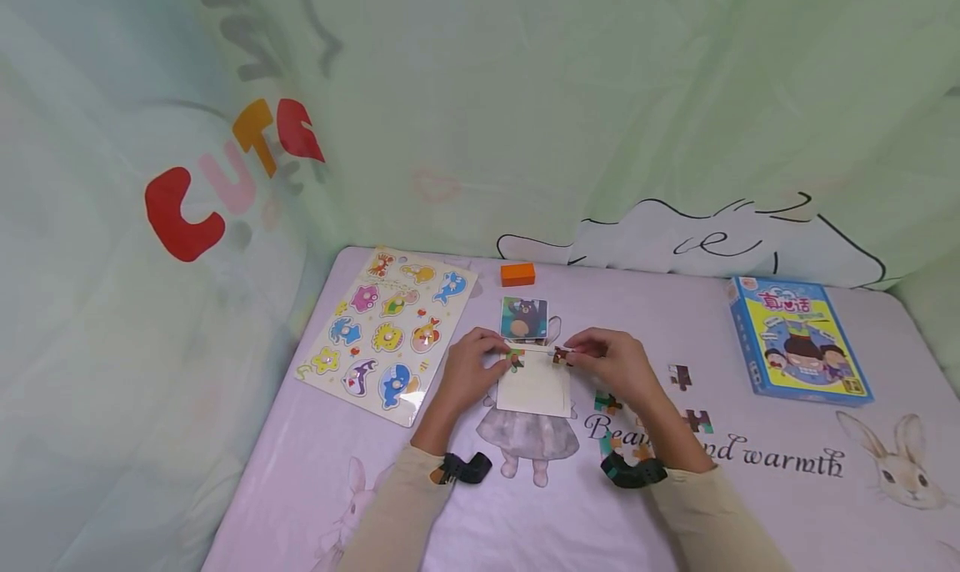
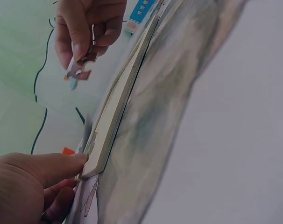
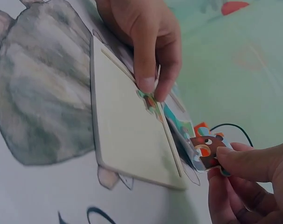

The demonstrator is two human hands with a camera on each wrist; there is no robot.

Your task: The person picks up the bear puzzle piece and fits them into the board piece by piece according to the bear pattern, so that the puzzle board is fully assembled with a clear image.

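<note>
A pale wooden puzzle board (image 1: 534,393) with a raised rim lies on the printed cloth. At its far left corner, my left hand (image 1: 472,368) grips the edge, thumb on top and fingers beyond the rim. Under that thumb, a green and brown jigsaw piece (image 3: 151,103) sits in the corner. My right hand (image 1: 615,363) pinches another jigsaw piece (image 3: 208,150), brown with part of an animal's face, between thumb and fingers. It is held above the board's far right corner. Just beyond the board is a bear picture card (image 1: 525,318).
Loose jigsaw pieces (image 1: 697,422) lie to the right, some partly hidden by the right forearm. A sea-animal peg board (image 1: 388,337) is at the left, an orange block (image 1: 517,274) at the back, a blue game box (image 1: 802,343) at the right. Fabric walls (image 1: 600,122) rise behind.
</note>
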